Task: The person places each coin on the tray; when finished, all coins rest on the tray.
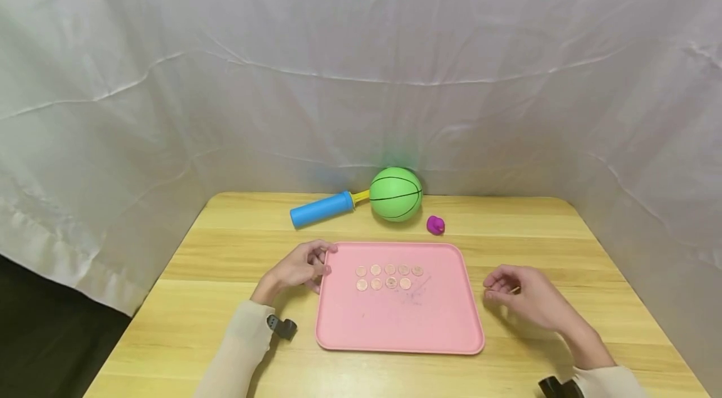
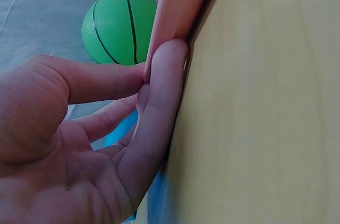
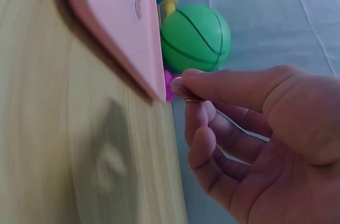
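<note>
A pink tray (image 1: 395, 329) lies on the wooden table, with several copper-coloured coins (image 1: 390, 269) in two rows on it. My left hand (image 1: 299, 266) is at the tray's upper left edge. In the left wrist view, its thumb (image 2: 106, 82) and a finger (image 2: 162, 86) pinch the tray's rim (image 2: 175, 11). Right of the tray, my right hand (image 1: 527, 294) is above the table. Between its thumb and fingertips it pinches a coin (image 3: 187, 92), seen nearly edge-on in the right wrist view.
Behind the tray stands a green ball (image 1: 396, 194) with black lines. A blue hand pump (image 1: 323, 209) with a yellow end points at it. To the ball's right sits a small purple toy (image 1: 435, 225). A pale curtain (image 1: 361, 103) hangs behind the table (image 1: 214, 260).
</note>
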Demonstrator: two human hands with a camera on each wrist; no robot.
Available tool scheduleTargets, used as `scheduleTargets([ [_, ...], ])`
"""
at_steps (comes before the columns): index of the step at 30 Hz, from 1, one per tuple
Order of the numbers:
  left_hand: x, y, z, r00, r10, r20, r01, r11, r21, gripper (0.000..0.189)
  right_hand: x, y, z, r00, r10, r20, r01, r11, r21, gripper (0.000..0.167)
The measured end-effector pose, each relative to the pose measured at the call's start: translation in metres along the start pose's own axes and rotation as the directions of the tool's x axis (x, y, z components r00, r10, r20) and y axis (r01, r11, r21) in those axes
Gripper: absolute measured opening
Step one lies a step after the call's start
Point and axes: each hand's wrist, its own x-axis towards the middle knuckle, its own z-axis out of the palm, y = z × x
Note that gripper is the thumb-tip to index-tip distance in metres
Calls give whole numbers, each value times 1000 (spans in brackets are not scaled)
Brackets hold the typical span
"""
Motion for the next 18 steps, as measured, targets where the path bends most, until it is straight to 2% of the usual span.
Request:
scheduleTargets([
  [7,0,2,0,1000,-1,3,1,1000,8,49,16,-11,19,997,73,16,-73,997,24,17],
  [10,1,2,0,1000,-4,4,4,1000,6,49,21,-15,26,995,98,21,-99,993,65,21],
  [18,1,0,0,1000,-11,6,11,1000,-2,49,38,-24,52,982,177,-62,-168,977,132,25],
])
